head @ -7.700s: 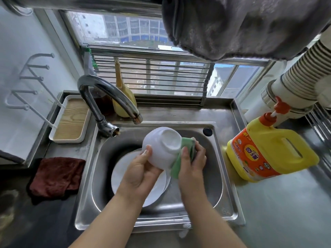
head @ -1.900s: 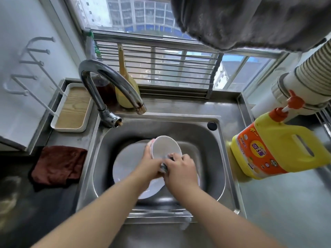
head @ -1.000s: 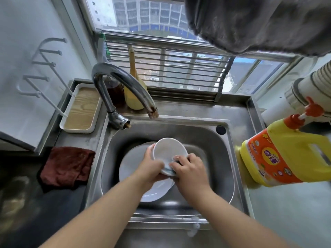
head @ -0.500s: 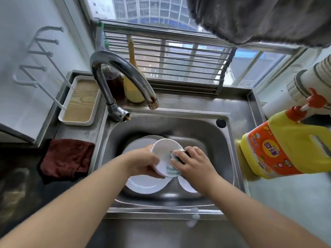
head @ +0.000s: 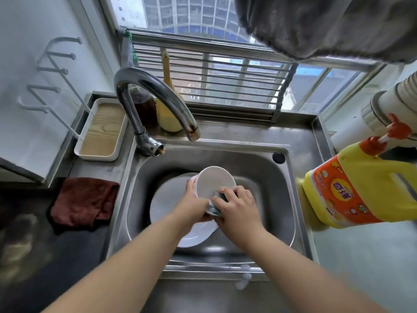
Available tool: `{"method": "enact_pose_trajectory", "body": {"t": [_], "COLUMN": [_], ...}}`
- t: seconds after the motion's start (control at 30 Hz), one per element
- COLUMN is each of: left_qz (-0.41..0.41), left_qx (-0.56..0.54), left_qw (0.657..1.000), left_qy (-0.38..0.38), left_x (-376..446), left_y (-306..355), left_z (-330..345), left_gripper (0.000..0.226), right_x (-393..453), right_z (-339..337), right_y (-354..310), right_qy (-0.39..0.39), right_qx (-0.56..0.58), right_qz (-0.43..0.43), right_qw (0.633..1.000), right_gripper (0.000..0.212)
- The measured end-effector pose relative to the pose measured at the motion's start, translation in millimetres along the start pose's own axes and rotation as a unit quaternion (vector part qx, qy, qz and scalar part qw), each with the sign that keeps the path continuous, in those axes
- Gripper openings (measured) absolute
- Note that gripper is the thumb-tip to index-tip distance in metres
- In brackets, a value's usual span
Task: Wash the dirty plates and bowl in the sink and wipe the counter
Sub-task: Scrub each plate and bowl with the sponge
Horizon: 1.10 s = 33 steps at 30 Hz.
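Note:
A white bowl (head: 213, 180) is held tilted over the steel sink (head: 275, 188), its inside facing me. My left hand (head: 194, 205) grips its left rim. My right hand (head: 237, 207) presses a green sponge (head: 214, 207) against the bowl's lower inner edge; most of the sponge is hidden under my fingers. White plates (head: 167, 206) lie flat in the sink bottom beneath both hands, partly covered by them. No water runs from the curved tap (head: 158, 91).
A dark red cloth (head: 83, 203) lies on the counter left of the sink. A white tray with a wooden base (head: 101, 129) sits behind it. A yellow detergent jug (head: 361, 184) stands at the right. Bottles (head: 168, 105) stand behind the tap; a grey towel (head: 327, 26) hangs overhead.
The sponge in my right hand has slid along the bowl's inside toward its lower edge. My left hand has kept hold of the bowl, which has shifted slightly over the plates.

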<state>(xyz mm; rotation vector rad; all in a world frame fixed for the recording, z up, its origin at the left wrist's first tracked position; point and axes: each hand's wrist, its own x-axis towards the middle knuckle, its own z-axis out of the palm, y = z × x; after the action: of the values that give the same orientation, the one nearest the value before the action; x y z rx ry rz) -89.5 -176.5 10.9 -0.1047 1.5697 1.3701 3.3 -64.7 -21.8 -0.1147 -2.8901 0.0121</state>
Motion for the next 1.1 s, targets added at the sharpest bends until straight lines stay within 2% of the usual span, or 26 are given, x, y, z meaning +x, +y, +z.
{"method": "enact_pose_trajectory", "body": {"t": [0.07, 0.1, 0.13, 0.2, 0.27, 0.3, 0.37, 0.4, 0.43, 0.47, 0.53, 0.57, 0.6, 0.7, 0.73, 0.77, 0.83, 0.87, 0.9, 1.0, 1.03, 1.07, 1.1], "left_qz": [-0.074, -0.089, -0.078, -0.012, 0.033, 0.027, -0.041, -0.071, -0.075, -0.058, 0.004, 0.024, 0.026, -0.060, -0.062, -0.043, 0.014, 0.026, 0.018, -0.081, -0.087, -0.072, -0.043], "left_qx": [0.087, 0.091, 0.072, -0.005, -0.026, 0.007, 0.094, 0.103, 0.093, 0.064, -0.014, -0.023, -0.001, 0.129, 0.132, 0.121, 0.054, 0.027, 0.027, 0.109, 0.098, 0.068, 0.032], "left_qw": [0.987, 0.983, 0.988, 1.000, 0.998, 0.999, 0.991, 0.983, 0.983, 0.990, 1.000, 0.999, 0.999, 0.987, 0.986, 0.990, 0.998, 0.998, 0.999, 0.985, 0.985, 0.991, 0.998], "left_qy": [-0.113, -0.131, -0.115, -0.015, 0.043, 0.028, -0.091, -0.134, -0.141, -0.112, -0.004, 0.034, 0.044, -0.072, -0.083, -0.066, 0.018, 0.042, 0.037, -0.101, -0.110, -0.091, -0.042], "left_x": [0.1, -0.2, 0.0, -0.8, 2.8, 3.8, 6.8, 8.1, 7.5, 8.1, 4.9, 3.5, 3.1, 6.9, 8.2, 8.3, 3.8, 2.8, 2.7, 5.1, 5.1, 5.9, 5.9], "left_y": [11.7, 14.2, 12.2, 5.7, -2.8, -2.5, 6.4, 10.2, 10.0, 7.1, 1.3, -1.1, -0.2, 18.5, 22.7, 23.5, 18.8, 14.0, 10.5, 13.5, 12.8, 7.7, 0.2], "left_z": [-23.2, -30.5, -30.4, -14.0, 0.7, -1.3, -21.6, -30.6, -33.5, -29.5, -10.2, -1.5, 1.2, -20.7, -25.0, -22.7, -5.7, 0.7, 2.5, -21.2, -25.5, -22.6, -14.1], "left_gripper": [0.064, 0.064, 0.063, 0.062, 0.068, 0.067, 0.064, 0.065, 0.066, 0.065, 0.065, 0.065, 0.062, 0.059, 0.060, 0.060, 0.060, 0.062, 0.064, 0.061, 0.061, 0.061, 0.062], "right_x": [-12.8, -15.6, -15.4, -7.9, -0.8, -3.3, -14.9, -18.4, -19.2, -16.8, -4.7, -0.6, -0.2, -10.6, -10.5, -8.5, 1.6, 4.3, 2.8, -14.8, -17.2, -18.4, -17.3], "right_z": [-1.5, -3.3, -3.2, 2.2, 3.4, 5.2, 1.8, -1.0, -1.9, -1.0, 2.4, 2.3, 3.6, -2.7, -4.2, -2.8, 2.9, 2.7, 4.5, 0.3, -1.5, -0.6, 3.2], "right_y": [21.0, 26.3, 22.7, 1.1, -15.3, -10.7, 11.2, 21.5, 24.0, 19.5, 3.2, -3.0, -0.9, 27.0, 30.4, 26.6, 8.1, -0.6, -1.4, 26.8, 31.0, 26.7, 17.8], "right_qy": [-0.011, -0.018, -0.022, -0.015, -0.006, 0.006, 0.002, -0.005, -0.011, -0.012, -0.023, -0.020, -0.006, 0.001, 0.006, 0.010, -0.007, -0.017, -0.006, 0.003, 0.003, 0.003, -0.001], "right_qx": [-0.026, -0.046, -0.051, 0.005, 0.053, 0.045, -0.003, -0.038, -0.059, -0.061, -0.001, 0.018, 0.013, -0.034, -0.048, -0.049, 0.006, 0.012, 0.001, -0.051, -0.063, -0.060, -0.033], "right_qz": [-0.144, -0.176, -0.154, -0.009, 0.065, 0.034, -0.119, -0.176, -0.181, -0.135, -0.009, 0.013, -0.005, -0.168, -0.169, -0.128, 0.001, 0.032, 0.024, -0.159, -0.176, -0.142, -0.072], "right_qw": [0.989, 0.983, 0.986, 1.000, 0.996, 0.998, 0.993, 0.984, 0.982, 0.989, 1.000, 1.000, 1.000, 0.985, 0.984, 0.991, 1.000, 0.999, 1.000, 0.986, 0.982, 0.988, 0.997], "right_gripper": [0.032, 0.035, 0.037, 0.039, 0.038, 0.036, 0.033, 0.034, 0.036, 0.037, 0.036, 0.035, 0.034, 0.026, 0.027, 0.027, 0.032, 0.035, 0.035, 0.032, 0.033, 0.030, 0.029]}}
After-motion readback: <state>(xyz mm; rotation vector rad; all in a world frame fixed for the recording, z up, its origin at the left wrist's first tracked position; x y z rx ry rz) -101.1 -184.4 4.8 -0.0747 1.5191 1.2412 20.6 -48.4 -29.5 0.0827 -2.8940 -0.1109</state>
